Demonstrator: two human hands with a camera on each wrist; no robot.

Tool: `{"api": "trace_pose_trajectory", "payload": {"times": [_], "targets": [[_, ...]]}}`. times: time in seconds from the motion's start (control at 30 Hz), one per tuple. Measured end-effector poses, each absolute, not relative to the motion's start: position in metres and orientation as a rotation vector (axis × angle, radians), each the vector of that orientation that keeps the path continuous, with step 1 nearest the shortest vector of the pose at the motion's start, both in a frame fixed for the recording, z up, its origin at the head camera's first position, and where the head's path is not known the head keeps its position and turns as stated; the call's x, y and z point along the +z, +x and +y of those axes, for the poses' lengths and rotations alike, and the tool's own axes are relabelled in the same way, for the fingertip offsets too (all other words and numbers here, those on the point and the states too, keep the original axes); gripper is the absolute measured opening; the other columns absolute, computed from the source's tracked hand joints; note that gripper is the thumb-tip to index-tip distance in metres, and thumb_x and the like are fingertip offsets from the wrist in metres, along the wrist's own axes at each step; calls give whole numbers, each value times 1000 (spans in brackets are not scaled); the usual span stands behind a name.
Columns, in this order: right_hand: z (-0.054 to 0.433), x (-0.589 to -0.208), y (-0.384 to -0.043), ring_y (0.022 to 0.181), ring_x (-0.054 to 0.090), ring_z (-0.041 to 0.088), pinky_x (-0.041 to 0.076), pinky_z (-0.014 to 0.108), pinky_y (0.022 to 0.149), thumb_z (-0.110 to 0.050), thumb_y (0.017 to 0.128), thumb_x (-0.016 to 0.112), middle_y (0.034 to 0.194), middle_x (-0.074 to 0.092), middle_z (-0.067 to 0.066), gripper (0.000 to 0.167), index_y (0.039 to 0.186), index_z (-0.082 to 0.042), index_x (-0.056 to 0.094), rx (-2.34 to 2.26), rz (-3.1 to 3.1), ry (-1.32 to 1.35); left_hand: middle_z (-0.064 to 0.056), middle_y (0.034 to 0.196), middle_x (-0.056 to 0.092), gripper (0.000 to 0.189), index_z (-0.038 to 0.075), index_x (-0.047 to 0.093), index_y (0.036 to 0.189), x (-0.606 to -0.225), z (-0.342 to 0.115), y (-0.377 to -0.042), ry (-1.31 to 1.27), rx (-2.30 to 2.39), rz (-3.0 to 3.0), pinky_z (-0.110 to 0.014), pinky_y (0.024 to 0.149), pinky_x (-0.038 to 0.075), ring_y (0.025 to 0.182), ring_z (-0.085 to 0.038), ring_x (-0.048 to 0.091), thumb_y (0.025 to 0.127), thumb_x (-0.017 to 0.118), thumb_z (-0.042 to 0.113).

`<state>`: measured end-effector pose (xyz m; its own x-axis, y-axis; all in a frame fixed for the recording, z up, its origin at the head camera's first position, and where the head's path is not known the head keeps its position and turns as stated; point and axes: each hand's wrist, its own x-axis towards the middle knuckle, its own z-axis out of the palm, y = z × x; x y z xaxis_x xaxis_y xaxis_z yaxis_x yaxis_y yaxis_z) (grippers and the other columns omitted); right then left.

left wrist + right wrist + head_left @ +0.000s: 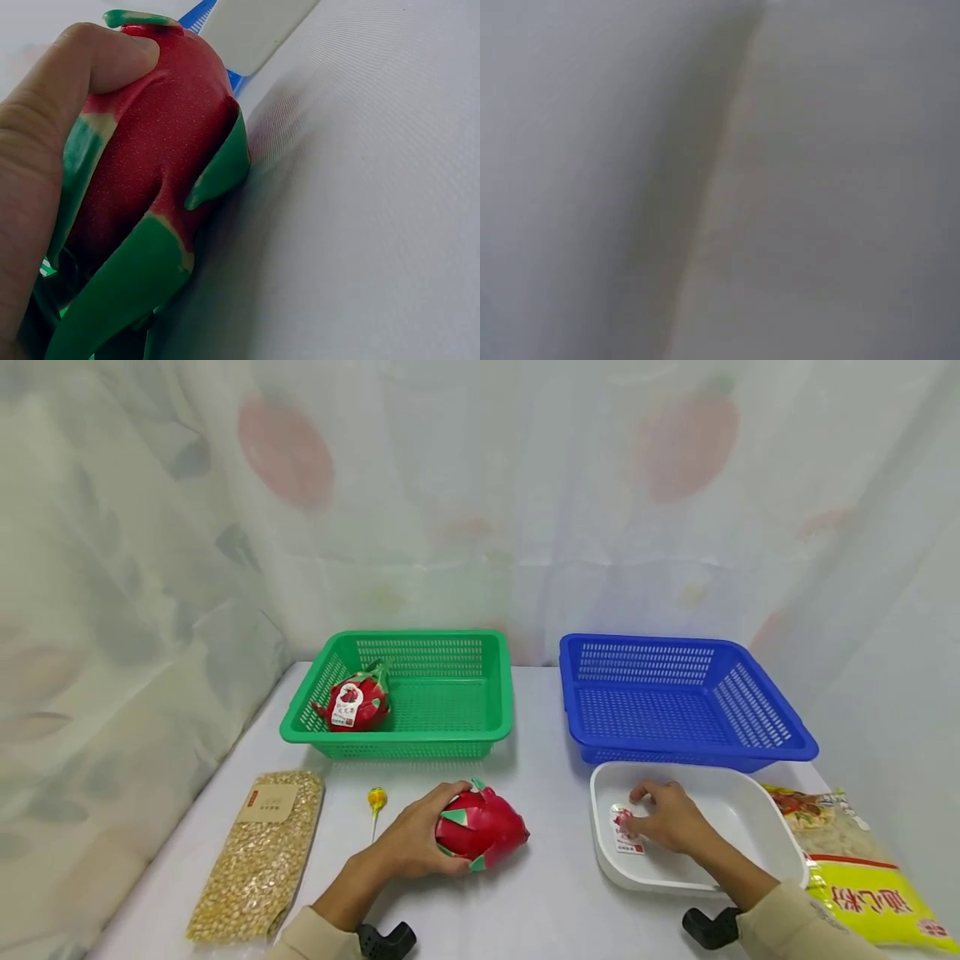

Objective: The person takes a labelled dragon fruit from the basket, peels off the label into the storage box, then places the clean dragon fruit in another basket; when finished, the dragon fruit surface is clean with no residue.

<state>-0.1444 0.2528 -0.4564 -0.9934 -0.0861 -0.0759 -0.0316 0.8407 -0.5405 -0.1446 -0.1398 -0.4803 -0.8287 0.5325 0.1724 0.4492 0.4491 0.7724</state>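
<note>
Left hand (420, 839) curls round the dragon fruit (480, 827) lying on the table (540, 893), near centre, in front of the green basket (487, 727). I judge the fruit fairly heavy, firm, waxy; its green scales (221, 169) look pliable, so I'd grip the body, not the flaps. Right hand (667, 818) rests in the white tray (757, 827), fingers bent onto a small packet (624, 831); a true pinch I cannot tell. Packet looks light and flat, best lifted by an edge.
</note>
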Motion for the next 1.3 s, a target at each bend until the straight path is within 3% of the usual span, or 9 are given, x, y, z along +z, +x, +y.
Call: {"api": "trace_pose_trajectory", "payload": {"times": [0.23, 0.37, 0.57, 0.77, 1.0, 1.2, 1.3], "targets": [[261, -425, -129, 93, 56, 35, 51, 44, 69, -49, 77, 77, 114, 52, 26, 70, 124, -2, 57, -933, 2910, -91, 16, 125, 49, 92, 31, 41, 138, -481, -139, -143, 889, 1352, 2575, -25, 75, 52, 111, -14, 52, 59, 90, 33], [266, -398, -121, 91, 55, 30, 51, 38, 64, -50, 81, 74, 117, 49, 25, 73, 130, -1, 53, -987, 2928, -132, 15, 126, 49, 93, 28, 42, 138, -479, -139, -142, 879, 1355, 2575, -25, 75, 52, 112, -15, 52, 59, 90, 32], [276, -364, -114, 97, 53, 36, 51, 39, 63, -47, 84, 72, 125, 44, 26, 70, 134, -2, 50, -993, 3022, -220, 14, 127, 48, 94, 30, 41, 139, -480, -140, -144, 873, 1354, 2568, -25, 75, 52, 113, -16, 51, 59, 90, 33], [292, -343, -114, 98, 50, 42, 51, 49, 66, -37, 84, 75, 128, 38, 28, 68, 136, -2, 48, -1034, 3175, -287, 11, 127, 49, 93, 30, 40, 139, -481, -140, -146, 907, 1347, 2573, -26, 74, 53, 112, -18, 52, 60, 90, 33], [328, -329, -120, 94, 45, 44, 42, 42, 60, -24, 83, 77, 141, 28, 28, 68, 138, -1, 47, -1074, 3355, -321, 11, 126, 49, 92, 28, 41, 138, -483, -140, -147, 918, 1343, 2561, -26, 75, 53, 111, -18, 52, 61, 89, 33], [358, -330, -136, 112, 34, 54, 41, 67, 75, -26, 83, 74, 150, 19, 26, 73, 143, -1, 41, -1071, 3434, -197, 13, 126, 49, 93, 28, 41, 139, -484, -141, -146, 884, 1339, 2572, -26, 75, 52, 112, -17, 52, 60, 90, 32], [376, -339, -145, 124, 23, 59, 30, 75, 87, -26, 86, 69, 153, 10, 27, 75, 147, 0, 33, -1112, 3391, -169, 12, 127, 49, 92, 28, 40, 140, -484, -141, -145, 883, 1342, 2571, -26, 75, 52, 112, -18, 52, 61, 89, 32]]}}
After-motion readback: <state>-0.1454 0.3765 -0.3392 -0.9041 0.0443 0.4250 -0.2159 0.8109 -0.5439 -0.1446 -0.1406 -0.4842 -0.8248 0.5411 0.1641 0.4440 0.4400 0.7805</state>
